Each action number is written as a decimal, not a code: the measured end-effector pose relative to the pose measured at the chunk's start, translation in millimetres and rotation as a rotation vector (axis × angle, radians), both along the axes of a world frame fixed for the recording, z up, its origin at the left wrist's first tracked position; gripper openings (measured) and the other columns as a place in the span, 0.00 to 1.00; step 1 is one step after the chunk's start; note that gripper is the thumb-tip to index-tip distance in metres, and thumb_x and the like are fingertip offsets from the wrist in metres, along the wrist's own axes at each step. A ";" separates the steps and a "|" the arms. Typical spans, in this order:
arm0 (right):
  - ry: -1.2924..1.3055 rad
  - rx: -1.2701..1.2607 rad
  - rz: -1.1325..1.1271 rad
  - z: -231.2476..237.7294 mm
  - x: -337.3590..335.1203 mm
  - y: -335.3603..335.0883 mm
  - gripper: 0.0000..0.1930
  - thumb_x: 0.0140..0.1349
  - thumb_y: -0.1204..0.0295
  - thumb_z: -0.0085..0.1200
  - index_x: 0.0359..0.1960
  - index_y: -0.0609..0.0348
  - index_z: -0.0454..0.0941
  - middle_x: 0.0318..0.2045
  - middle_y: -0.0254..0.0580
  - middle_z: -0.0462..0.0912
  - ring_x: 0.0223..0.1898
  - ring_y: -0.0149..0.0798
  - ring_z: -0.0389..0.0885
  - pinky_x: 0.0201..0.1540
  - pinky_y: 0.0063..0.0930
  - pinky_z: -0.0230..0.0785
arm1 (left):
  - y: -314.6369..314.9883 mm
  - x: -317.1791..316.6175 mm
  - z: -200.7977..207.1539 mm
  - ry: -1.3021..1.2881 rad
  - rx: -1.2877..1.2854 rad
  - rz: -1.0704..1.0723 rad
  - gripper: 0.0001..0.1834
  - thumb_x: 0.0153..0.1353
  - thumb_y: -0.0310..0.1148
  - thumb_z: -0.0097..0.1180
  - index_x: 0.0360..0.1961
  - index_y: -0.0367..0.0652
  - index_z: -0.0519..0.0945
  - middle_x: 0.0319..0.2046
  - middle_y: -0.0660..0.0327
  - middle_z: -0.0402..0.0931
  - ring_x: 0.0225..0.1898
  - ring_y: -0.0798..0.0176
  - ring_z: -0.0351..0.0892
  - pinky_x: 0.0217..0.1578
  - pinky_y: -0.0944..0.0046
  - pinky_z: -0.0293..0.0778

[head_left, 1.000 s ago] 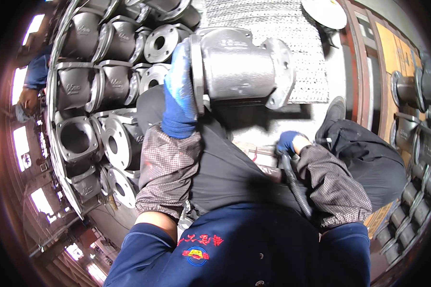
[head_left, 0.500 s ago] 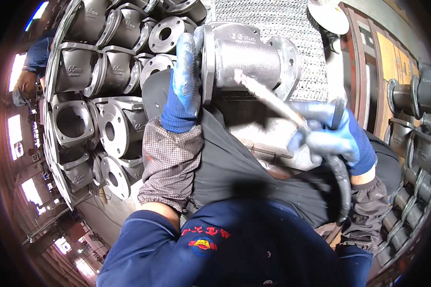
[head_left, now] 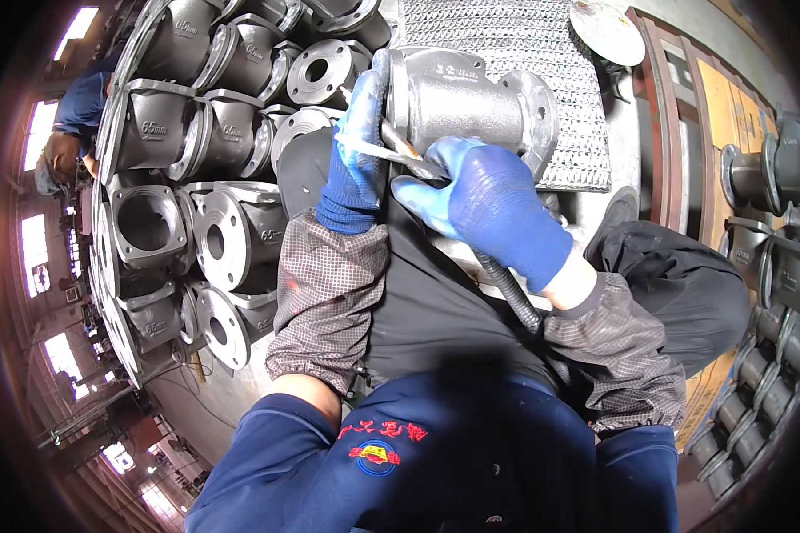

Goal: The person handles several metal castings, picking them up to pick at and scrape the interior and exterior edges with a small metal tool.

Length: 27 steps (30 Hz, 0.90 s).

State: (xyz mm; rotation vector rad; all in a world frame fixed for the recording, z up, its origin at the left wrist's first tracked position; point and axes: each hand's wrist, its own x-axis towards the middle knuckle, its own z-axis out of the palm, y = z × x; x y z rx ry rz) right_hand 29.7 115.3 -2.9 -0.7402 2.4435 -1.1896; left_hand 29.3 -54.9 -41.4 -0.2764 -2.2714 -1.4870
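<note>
A grey cast-metal valve body with round flanges rests on my lap against a metal mesh mat. In a blue glove, my left hand grips its left flange and steadies it. My right hand, also gloved in blue, holds a slim metal hand tool fed by a black ribbed hose. The tool's tip lies against the casting's left flange, beside my left fingers.
Several grey flanged valve castings are stacked at my left. More castings line a rack at the right. A round metal disc lies at the top. Another person in blue works at the far left.
My right hand has come up from beside my right knee with the tool and hose, and now holds the tip against the casting's left flange. The left hand has kept its grip.
</note>
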 end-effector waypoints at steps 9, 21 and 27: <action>-1.381 -0.874 0.198 -20.7 -2.6 -7.3 0.21 0.62 0.55 0.51 0.31 0.67 0.77 0.28 0.56 0.82 0.16 0.33 0.78 0.17 0.16 0.67 | 6.3 6.4 8.4 -0.037 0.003 0.007 0.22 0.68 0.28 0.37 0.63 0.34 0.59 0.50 0.50 0.71 0.48 0.58 0.75 0.49 0.63 0.72; -0.755 -0.416 -0.268 1.5 -5.8 111.9 0.17 0.61 0.66 0.46 0.48 0.63 0.76 0.28 0.40 0.82 0.19 0.24 0.74 0.23 0.16 0.66 | 41.2 1.2 32.9 -0.433 0.574 0.075 0.27 0.70 0.42 0.33 0.62 0.34 0.61 0.58 0.52 0.65 0.58 0.60 0.66 0.58 0.62 0.63; -0.802 -0.285 -0.253 -11.9 -3.2 122.3 0.15 0.62 0.72 0.42 0.45 0.64 0.78 0.28 0.40 0.80 0.23 0.26 0.75 0.28 0.15 0.67 | 24.8 3.4 20.5 -0.422 0.524 0.032 0.24 0.69 0.35 0.36 0.63 0.34 0.59 0.59 0.49 0.63 0.59 0.56 0.65 0.59 0.60 0.62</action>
